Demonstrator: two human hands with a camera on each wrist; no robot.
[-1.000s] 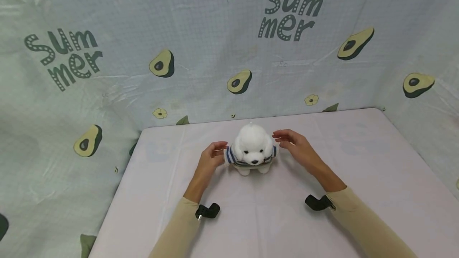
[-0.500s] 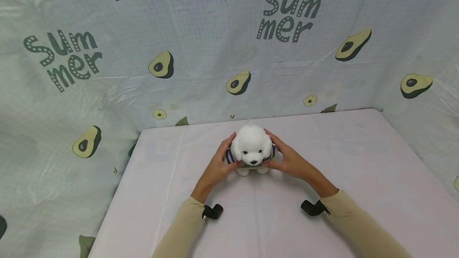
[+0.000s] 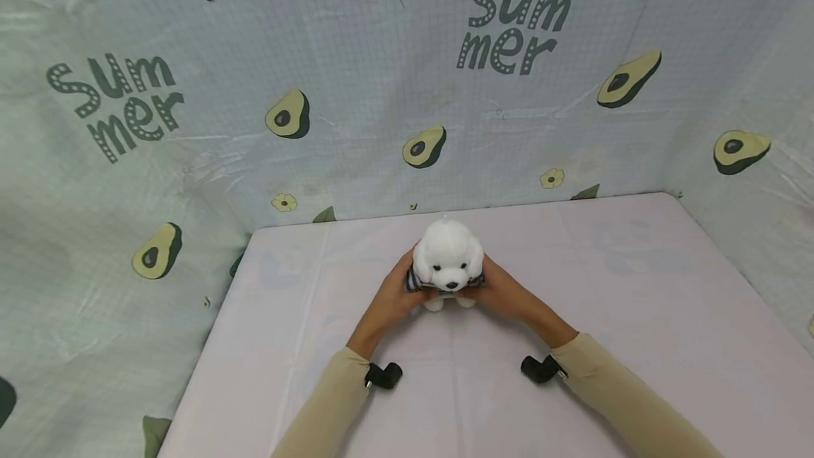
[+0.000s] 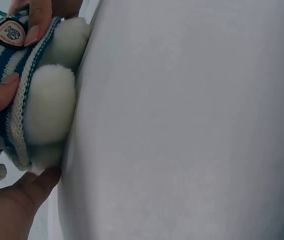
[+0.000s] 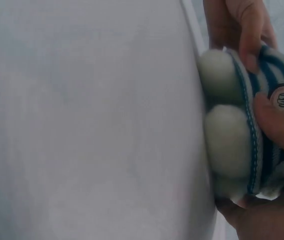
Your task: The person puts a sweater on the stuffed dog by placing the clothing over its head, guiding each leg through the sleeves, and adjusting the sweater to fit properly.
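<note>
A white plush dog (image 3: pixel 447 256) in a blue-and-white striped knit sweater stands upright on the table, facing the head camera. My left hand (image 3: pixel 396 297) grips its body from the left, thumb across the front of the sweater. From the other side my right hand (image 3: pixel 504 290) grips it too, its thumb also on the front. The left wrist view shows the dog's fluffy white foot (image 4: pixel 50 104) against the tabletop and a dark patch (image 4: pixel 9 32) on the sweater. In the right wrist view the striped sweater (image 5: pixel 268 75) lies between both hands. Fingers behind the dog are mostly hidden.
The table (image 3: pixel 636 288) has a pale pinkish-white cover. Behind it and along both sides hangs a light curtain (image 3: pixel 356 90) printed with avocados and lettering. A black wrist camera (image 3: pixel 384 376) is on the left sleeve, another black camera (image 3: pixel 540 370) on the right.
Both hands have moved inward from beside the plush dog and now grip its sides, thumbs in front. Between half a second ago and now they have squeezed closer together. The dog stays in place.
</note>
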